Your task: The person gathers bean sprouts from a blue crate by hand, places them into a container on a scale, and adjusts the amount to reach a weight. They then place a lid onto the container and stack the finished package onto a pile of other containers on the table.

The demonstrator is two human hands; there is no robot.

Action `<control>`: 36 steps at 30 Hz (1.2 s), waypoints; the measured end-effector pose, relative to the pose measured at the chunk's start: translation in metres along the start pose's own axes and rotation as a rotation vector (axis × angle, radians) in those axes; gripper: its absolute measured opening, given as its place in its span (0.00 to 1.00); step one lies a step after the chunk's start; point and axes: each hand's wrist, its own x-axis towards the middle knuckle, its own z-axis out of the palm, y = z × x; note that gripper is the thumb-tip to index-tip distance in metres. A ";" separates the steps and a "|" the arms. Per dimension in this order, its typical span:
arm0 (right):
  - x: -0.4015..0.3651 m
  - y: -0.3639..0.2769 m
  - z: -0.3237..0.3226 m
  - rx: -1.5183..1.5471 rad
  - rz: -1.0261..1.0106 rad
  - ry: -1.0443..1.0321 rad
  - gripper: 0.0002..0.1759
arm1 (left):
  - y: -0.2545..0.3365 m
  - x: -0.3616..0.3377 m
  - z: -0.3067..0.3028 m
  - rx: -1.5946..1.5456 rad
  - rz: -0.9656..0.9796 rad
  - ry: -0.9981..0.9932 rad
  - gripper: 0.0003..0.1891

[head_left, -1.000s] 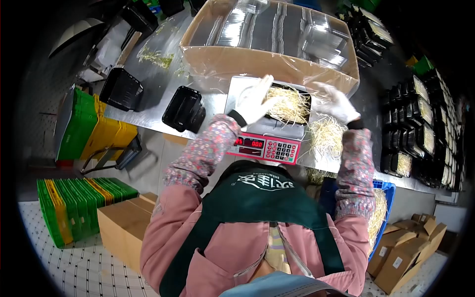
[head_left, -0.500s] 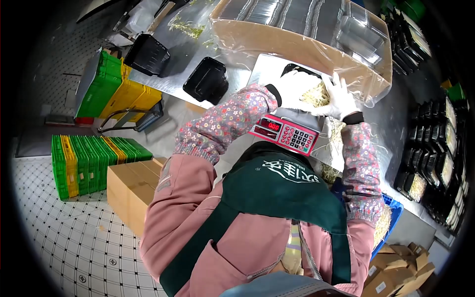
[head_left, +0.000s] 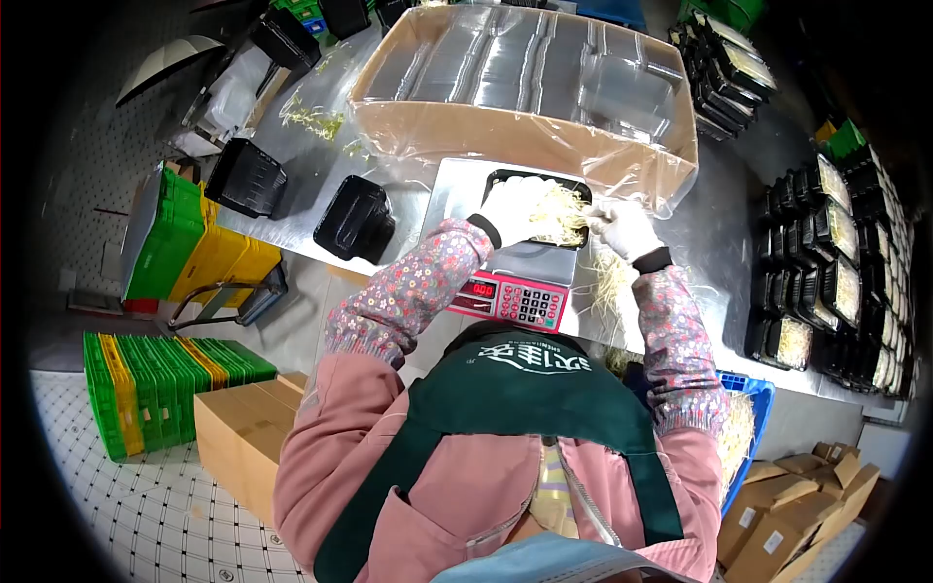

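A black tray [head_left: 501, 177] holding pale sprouts [head_left: 561, 214] rests on the scale [head_left: 515, 299], whose frame is red and whose display is lit. My left hand [head_left: 517, 208], in a white glove, lies over the left part of the tray against the sprouts; its fingertips are hidden. At the tray's right edge is my right hand [head_left: 625, 228], also gloved, with its fingers drawn together; whatever they hold is too small to make out. Loose sprouts [head_left: 610, 282] lie on the metal table below my right hand.
Behind the scale stands a cardboard box [head_left: 505, 136] of clear plastic lids. Two empty black trays [head_left: 355, 219] sit at the left. Stacked filled trays [head_left: 836, 228] are at the right, and a blue crate [head_left: 761, 428] of sprouts is beside my right arm.
My hands have moved apart. The sprouts between them now lie in the black tray, and my right hand has closed its fingers at the tray's edge. The view has shifted.
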 end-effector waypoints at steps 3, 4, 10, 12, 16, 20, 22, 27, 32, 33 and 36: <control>-0.001 -0.002 -0.050 0.348 0.259 -0.033 0.08 | -0.001 -0.004 0.003 0.004 0.023 0.097 0.34; -0.001 -0.013 -0.071 0.390 0.251 -0.006 0.08 | 0.000 -0.006 0.001 -0.062 0.026 0.129 0.35; 0.019 -0.053 -0.073 0.725 0.017 0.063 0.15 | 0.007 -0.043 -0.056 -0.288 -0.119 0.232 0.50; 0.030 -0.068 -0.042 0.565 -0.124 0.064 0.15 | 0.002 -0.055 -0.060 -0.396 -0.211 0.207 0.53; 0.037 -0.041 0.019 0.088 -0.241 -0.005 0.16 | 0.006 -0.076 -0.072 -0.429 -0.230 0.137 0.56; 0.021 -0.038 -0.012 0.175 -0.241 -0.039 0.26 | 0.006 -0.088 -0.072 -0.316 -0.181 0.165 0.57; 0.013 -0.046 -0.024 0.348 -0.112 0.005 0.26 | 0.007 -0.077 -0.062 -0.204 -0.060 0.214 0.57; 0.021 -0.066 0.034 0.181 -0.029 0.149 0.31 | 0.012 -0.020 -0.027 -0.096 0.160 0.164 0.45; 0.032 -0.058 0.053 0.329 0.154 -0.060 0.36 | -0.001 -0.001 -0.012 0.019 0.011 -0.051 0.34; 0.027 -0.056 0.045 0.237 0.140 -0.005 0.32 | -0.001 -0.001 -0.012 0.055 0.001 -0.042 0.33; 0.023 -0.028 0.014 0.412 -0.047 0.103 0.24 | 0.002 -0.002 -0.010 0.052 0.018 -0.011 0.36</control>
